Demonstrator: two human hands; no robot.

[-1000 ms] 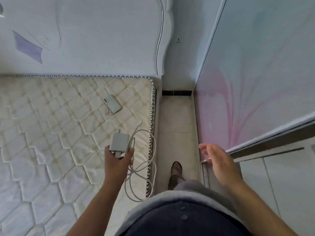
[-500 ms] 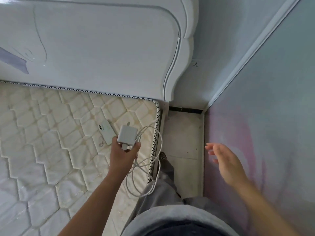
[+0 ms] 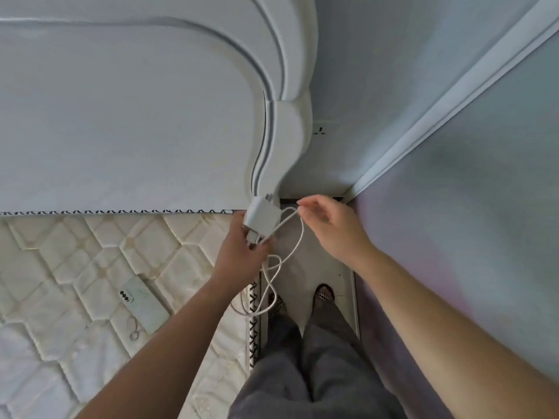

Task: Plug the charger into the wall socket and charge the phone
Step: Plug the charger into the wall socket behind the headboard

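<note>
1. Charger, a white block, is pinched at its lower end between the thumb and fingers of the left hand, its prongs pointing up toward the foot of the headboard.
2. Its white cable leaves the grip, arcs up to the right of the charger and then hangs in loose loops below the left hand, ending near the mattress edge.
3. The right hand is just to the right of the charger, fingers spread and slightly curled, clamped on nothing; its fingertips are at the top of the cable's arc, and whether they touch it cannot be told.
4. Both hands are held over the narrow strip of floor just right of the mattress corner, below the headboard's curved end.
5. The phone lies on the mattress, well to the lower left of the charger, camera side up, with a small cord loop at its lower end.
6. The wall socket is on the wall just right of the headboard's curved edge, well above the charger.
7. Below the charger, the person's feet in patterned sandals stand on the floor strip, between the mattress and the wall on the right.
</note>
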